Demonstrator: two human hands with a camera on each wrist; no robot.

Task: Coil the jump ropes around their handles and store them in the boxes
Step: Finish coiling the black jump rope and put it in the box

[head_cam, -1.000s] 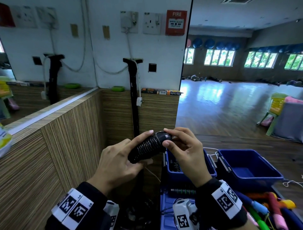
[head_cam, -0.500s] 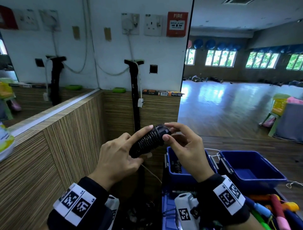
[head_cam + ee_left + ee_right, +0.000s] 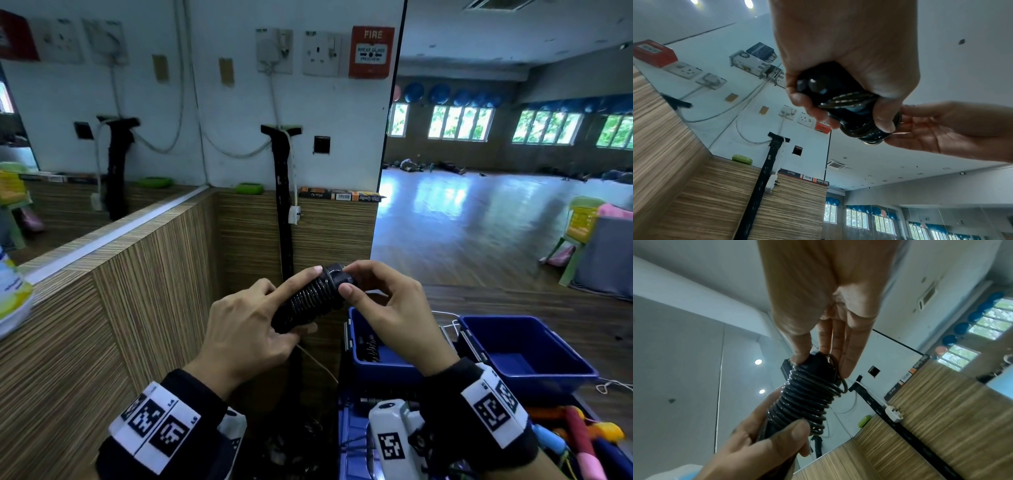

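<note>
Your left hand (image 3: 246,329) grips the coiled jump rope (image 3: 310,298) at chest height while your right hand (image 3: 387,308) pinches its top end, seemingly tucking the last loop. Next, lower it into the blue box (image 3: 380,368) just beyond, beside the rope already there.

The red wall alarm box (image 3: 371,52) reads "FIRE" — below it "BREAK GLASS"; other labels are illegible.

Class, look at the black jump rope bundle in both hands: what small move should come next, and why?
Probably tuck the last loose turn under the coils, then lower the bundle. The rope already wraps the handles tightly; the left hand grips the lower end while the right hand pinches the top cap. The nearer blue box, already holding a coiled rope, sits just below.
</note>
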